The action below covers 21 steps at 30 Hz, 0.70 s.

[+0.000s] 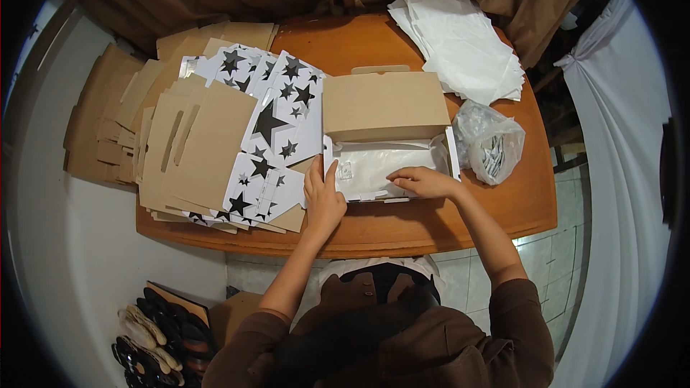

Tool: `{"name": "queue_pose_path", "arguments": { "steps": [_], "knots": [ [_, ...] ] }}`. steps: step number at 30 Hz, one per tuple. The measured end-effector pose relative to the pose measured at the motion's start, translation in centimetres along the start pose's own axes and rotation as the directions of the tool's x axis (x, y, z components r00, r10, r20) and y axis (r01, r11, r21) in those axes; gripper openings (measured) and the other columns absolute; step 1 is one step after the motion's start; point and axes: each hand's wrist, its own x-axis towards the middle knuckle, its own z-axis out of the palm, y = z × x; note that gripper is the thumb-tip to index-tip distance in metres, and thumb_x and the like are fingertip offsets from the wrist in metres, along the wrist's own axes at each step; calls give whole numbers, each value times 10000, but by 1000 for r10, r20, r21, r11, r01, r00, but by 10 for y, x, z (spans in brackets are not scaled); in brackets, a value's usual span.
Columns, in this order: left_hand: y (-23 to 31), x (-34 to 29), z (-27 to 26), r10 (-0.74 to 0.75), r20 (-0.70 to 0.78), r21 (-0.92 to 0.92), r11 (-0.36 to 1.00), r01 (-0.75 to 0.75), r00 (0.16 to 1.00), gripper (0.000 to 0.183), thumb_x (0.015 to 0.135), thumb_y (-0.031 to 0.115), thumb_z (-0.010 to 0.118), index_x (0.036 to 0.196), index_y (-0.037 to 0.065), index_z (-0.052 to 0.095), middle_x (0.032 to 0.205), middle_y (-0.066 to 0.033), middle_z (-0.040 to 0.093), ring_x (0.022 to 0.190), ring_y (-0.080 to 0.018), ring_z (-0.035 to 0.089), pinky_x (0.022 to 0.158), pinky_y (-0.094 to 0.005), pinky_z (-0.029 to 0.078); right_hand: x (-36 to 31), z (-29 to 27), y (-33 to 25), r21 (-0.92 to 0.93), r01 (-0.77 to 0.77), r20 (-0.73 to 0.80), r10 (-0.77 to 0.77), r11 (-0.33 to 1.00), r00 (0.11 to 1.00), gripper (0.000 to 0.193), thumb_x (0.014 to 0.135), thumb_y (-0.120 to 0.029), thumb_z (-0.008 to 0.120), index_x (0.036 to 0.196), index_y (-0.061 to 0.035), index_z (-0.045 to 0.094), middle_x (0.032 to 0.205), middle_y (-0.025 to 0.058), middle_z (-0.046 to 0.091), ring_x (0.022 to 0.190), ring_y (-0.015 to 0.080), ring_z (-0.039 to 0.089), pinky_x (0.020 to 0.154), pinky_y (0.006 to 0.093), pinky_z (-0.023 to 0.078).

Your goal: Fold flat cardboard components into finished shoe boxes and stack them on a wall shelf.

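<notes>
An open cardboard box (385, 108) stands on the table in front of me, its brown lid raised at the back. White tissue paper (377, 162) lines its inside. On the paper's left part lies a small pale packet with dark marks (346, 170). My left hand (325, 200) grips the box's left wall, thumb on the inner side and fingers outside. Over the front right of the box, my right hand (425, 182) reaches in with its fingers apart and pointing left, close to the paper; whether they touch it I cannot tell. No object shows in that hand.
Flat box blanks (208, 151), brown and star-printed, pile up on the left of the wooden table (316, 43). Stacked white paper sheets (467, 50) lie at the back right. A clear plastic bag of small packets (492, 147) sits beside the box. Shoes (162, 334) are on the floor at lower left.
</notes>
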Motion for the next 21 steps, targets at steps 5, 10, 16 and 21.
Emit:
{"name": "queue_pose_path", "arguments": {
  "steps": [5,10,16,21],
  "knots": [
    [6,10,-13,220,19,11,975,-220,975,542,669,-8,513,1209,34,528,1360,-211,351,1266,-383,324,1049,-491,250,25,11,-3,-134,-100,195,125,986,973,441,916,-265,476,1297,-44,491,1219,170,567,1118,262,538,970,329,393],
    [7,30,-12,308,-13,-67,949,-308,951,424,715,33,533,1137,32,573,1304,-189,415,1238,-375,357,1034,-499,270,43,21,5,-132,-86,290,121,988,949,438,870,-234,523,1270,-54,523,1131,189,588,1041,291,558,964,346,397],
    [8,30,-3,366,50,-101,928,-360,929,364,736,63,552,1096,58,602,1258,-160,468,1212,-356,388,1019,-476,289,49,29,2,-419,35,127,21,907,992,288,863,-241,555,1088,-76,622,985,151,616,960,296,561,888,365,431],
    [11,31,-2,346,87,-157,931,-330,934,318,763,73,549,1075,66,610,1182,-121,526,1184,-322,427,1013,-460,296,44,-2,-13,-216,36,262,22,976,965,216,851,-180,546,986,-55,660,836,84,676,775,191,606,754,315,462]
  ]
}}
